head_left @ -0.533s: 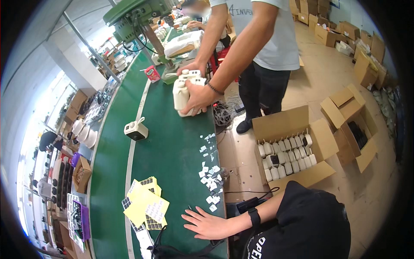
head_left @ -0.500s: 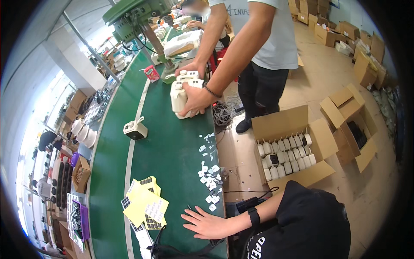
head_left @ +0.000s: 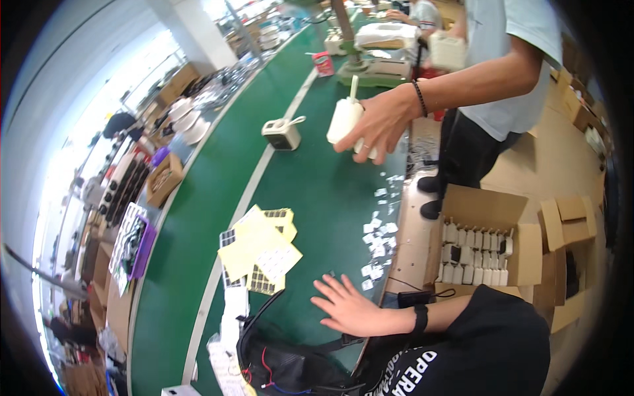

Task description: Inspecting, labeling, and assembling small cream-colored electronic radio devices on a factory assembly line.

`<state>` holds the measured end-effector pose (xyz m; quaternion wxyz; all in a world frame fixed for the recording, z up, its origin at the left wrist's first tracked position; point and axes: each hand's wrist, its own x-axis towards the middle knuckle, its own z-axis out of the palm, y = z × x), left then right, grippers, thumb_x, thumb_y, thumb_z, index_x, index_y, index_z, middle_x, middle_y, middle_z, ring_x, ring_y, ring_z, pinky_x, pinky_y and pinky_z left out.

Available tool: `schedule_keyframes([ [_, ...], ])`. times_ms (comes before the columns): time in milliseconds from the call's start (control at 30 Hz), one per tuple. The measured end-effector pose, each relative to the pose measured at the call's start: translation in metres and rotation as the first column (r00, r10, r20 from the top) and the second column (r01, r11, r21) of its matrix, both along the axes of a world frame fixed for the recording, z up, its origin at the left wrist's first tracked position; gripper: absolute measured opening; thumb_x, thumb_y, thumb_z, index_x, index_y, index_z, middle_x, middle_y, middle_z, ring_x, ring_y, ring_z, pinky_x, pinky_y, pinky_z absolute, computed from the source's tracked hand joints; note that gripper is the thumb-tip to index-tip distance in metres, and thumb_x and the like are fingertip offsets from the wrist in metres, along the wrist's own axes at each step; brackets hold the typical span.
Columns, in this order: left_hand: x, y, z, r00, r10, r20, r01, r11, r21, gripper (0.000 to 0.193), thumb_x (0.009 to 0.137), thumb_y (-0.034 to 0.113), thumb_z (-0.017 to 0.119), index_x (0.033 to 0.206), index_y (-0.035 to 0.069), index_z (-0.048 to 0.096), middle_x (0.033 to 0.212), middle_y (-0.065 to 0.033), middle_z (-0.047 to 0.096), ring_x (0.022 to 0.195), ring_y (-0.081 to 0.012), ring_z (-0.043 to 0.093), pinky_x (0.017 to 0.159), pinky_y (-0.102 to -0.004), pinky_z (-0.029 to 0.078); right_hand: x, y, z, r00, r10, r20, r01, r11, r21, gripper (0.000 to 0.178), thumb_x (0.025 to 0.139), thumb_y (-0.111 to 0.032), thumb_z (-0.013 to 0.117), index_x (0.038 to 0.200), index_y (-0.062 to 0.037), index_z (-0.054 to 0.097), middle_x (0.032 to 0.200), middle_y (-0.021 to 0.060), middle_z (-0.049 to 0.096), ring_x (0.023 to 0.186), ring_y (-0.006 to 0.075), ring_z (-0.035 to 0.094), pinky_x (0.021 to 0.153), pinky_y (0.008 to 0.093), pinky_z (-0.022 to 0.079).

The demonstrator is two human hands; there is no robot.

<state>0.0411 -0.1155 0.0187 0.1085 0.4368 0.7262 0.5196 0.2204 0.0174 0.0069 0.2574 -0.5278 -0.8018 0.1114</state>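
Note:
My right hand lies palm down on the green work surface, fingers spread, with nothing in it. It is nearest the small white square pieces scattered along the right edge. To its left are overlapping yellow sheets with dark squares and a paler patterned sheet on top. Below them sits a black bag with red and blue wires and a strap. My left hand is out of sight. Farther up, a co-worker's hand grips a cream device above the table.
A cream device with a dark front and loop stands on the table's pale stripe. An open carton of similar devices is on the floor at right. The co-worker's other hand holds a cream block. A red packet stands by a machine base.
The view has swung, shifting the scene rightward. The co-worker's hands, together on several cream devices before, are now apart, each holding some. My right hand stays flat beside the white pieces.

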Motion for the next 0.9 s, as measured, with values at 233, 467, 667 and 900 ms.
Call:
schedule_keyframes([
  [233,0.0,-0.001,-0.005,0.998,-0.003,0.063,0.001,0.999,0.033,0.056,0.095,0.03,0.035,0.136,-0.005,0.02,0.137,-0.0279,0.027,0.124,-0.037,0.033,0.102,-0.0438,0.026,-0.001,0.0,-0.005,1.0,0.019,-0.003,-0.019,1.0,0.002,0.048,0.083,-0.032,0.056,0.119,-0.0015,0.047,0.132,0.022,0.034,0.127,0.0387,0.026,0.1,0.0553,0.025],
  [467,0.001,-0.001,-0.008,0.996,0.026,0.087,-0.027,1.0,0.006,0.059,0.094,0.034,0.036,0.137,-0.003,0.02,0.137,-0.0268,0.027,0.123,-0.0375,0.034,0.102,-0.0438,0.027,0.003,0.001,-0.006,0.999,0.037,-0.01,-0.037,0.999,-0.004,0.047,0.084,-0.032,0.055,0.119,-0.001,0.047,0.133,0.0227,0.033,0.127,0.0392,0.025,0.1,0.0559,0.024],
  [667,-0.013,0.004,-0.024,0.997,0.06,0.042,-0.062,0.996,0.059,0.059,0.094,0.034,0.037,0.136,-0.004,0.022,0.137,-0.0259,0.029,0.123,-0.0369,0.035,0.101,-0.0436,0.027,-0.002,0.002,-0.002,0.999,0.052,-0.003,-0.052,0.999,-0.013,0.048,0.084,-0.032,0.054,0.12,-0.0011,0.047,0.133,0.0229,0.033,0.127,0.0394,0.025,0.1,0.0556,0.023],
  [900,-0.018,-0.003,-0.013,0.98,0.01,0.199,-0.051,0.978,0.203,0.062,0.091,0.034,0.043,0.137,-0.002,0.022,0.141,-0.0149,0.026,0.13,-0.0295,0.027,0.107,-0.0409,0.018,-0.011,0.007,0.015,0.98,0.081,-0.182,-0.09,0.995,-0.039,0.044,0.069,-0.015,0.068,0.108,-0.004,0.052,0.125,0.0184,0.042,0.122,0.0391,0.033,0.101,0.0532,0.023],
])
